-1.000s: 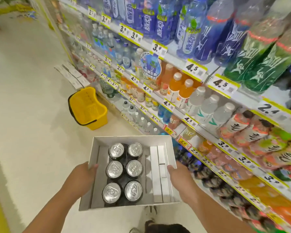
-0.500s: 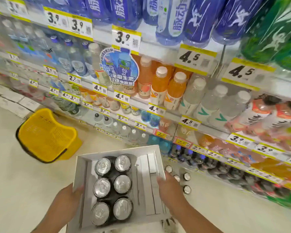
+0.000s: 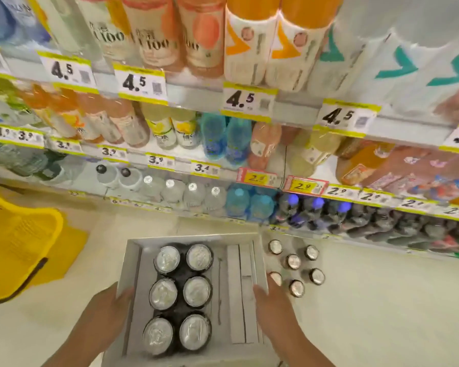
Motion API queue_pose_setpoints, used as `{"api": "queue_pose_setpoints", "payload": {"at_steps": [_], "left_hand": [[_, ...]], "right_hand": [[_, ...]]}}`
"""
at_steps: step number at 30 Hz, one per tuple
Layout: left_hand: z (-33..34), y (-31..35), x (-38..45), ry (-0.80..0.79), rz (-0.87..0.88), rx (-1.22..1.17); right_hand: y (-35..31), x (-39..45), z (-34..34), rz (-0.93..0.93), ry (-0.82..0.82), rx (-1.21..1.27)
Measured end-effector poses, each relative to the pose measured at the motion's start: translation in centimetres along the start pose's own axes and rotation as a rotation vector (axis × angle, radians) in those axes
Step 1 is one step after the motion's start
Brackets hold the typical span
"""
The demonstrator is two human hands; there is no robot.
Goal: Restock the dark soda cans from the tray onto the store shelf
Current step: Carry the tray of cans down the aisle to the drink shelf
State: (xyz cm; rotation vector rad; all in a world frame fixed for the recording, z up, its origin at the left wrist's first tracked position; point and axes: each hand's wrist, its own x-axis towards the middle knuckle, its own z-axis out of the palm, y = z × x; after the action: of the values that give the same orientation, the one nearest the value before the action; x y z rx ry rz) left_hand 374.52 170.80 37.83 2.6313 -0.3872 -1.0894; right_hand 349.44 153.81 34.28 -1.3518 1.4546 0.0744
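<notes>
I hold a shallow grey cardboard tray (image 3: pixel 224 283) low in front of me, over the pale floor. Several dark soda cans (image 3: pixel 180 296) with silver tops stand in two columns in its left half. My left hand (image 3: pixel 105 311) grips the tray's left wall and my right hand (image 3: pixel 273 305) grips its right wall. Just right of the tray, several more dark cans (image 3: pixel 294 263) stand in a loose cluster below, beside the bottom of the store shelf (image 3: pixel 329 235).
The shelf fills the upper view with rows of bottled drinks and yellow price tags (image 3: pixel 249 100). Dark bottles (image 3: pixel 382 221) line the lowest row at right. A yellow shopping basket (image 3: pixel 16 250) sits on the floor at left.
The view has swung toward the shelf and dropped lower, so the bottles look much closer. Both hands keep their grip on the tray. More of the cans right of the tray show.
</notes>
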Motion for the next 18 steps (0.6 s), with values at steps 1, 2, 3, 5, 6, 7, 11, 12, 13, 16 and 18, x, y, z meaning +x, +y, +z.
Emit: {"api": "queue_pose_setpoints", "payload": {"at_steps": [1,2,3,5,6,7,11,12,13,16,18], "left_hand": [[1.6,-0.6,1.6,-0.001,0.013,0.004],[3.2,-1.3,3.1,-0.001,0.026,0.016],[4.8,-1.9,4.7,-0.003,0.036,0.019],[8.1,-3.1,7.8,-0.022,0.058,0.03],[9.7,-3.8,9.3,-0.029,0.073,0.042],[11.1,-4.2,10.8,-0.03,0.096,0.057],[16.7,-6.0,16.5,-0.017,0.165,0.04],[18.0,-6.4,18.0,-0.023,0.176,0.049],[19.2,-6.8,19.4,-0.03,0.181,0.061],[22.6,-7.5,22.8,-0.039,0.213,0.04],[24.5,-7.9,24.7,-0.028,0.241,0.021]], "right_hand": [[1.6,1.5,0.8,0.02,0.012,0.016],[3.0,3.0,1.6,0.035,0.022,0.035],[4.6,4.5,2.4,0.05,0.03,0.052],[7.4,7.6,3.8,0.075,0.05,0.084],[8.7,9.1,4.5,0.088,0.061,0.097],[10.0,10.5,5.2,0.094,0.071,0.112],[14.4,16.2,7.7,0.099,0.088,0.149],[15.5,17.7,8.3,0.098,0.09,0.166],[16.7,19.4,9.0,0.09,0.092,0.164],[19.4,23.8,10.5,0.038,0.097,0.109],[20.1,25.8,10.9,0.005,0.102,0.112]]}}
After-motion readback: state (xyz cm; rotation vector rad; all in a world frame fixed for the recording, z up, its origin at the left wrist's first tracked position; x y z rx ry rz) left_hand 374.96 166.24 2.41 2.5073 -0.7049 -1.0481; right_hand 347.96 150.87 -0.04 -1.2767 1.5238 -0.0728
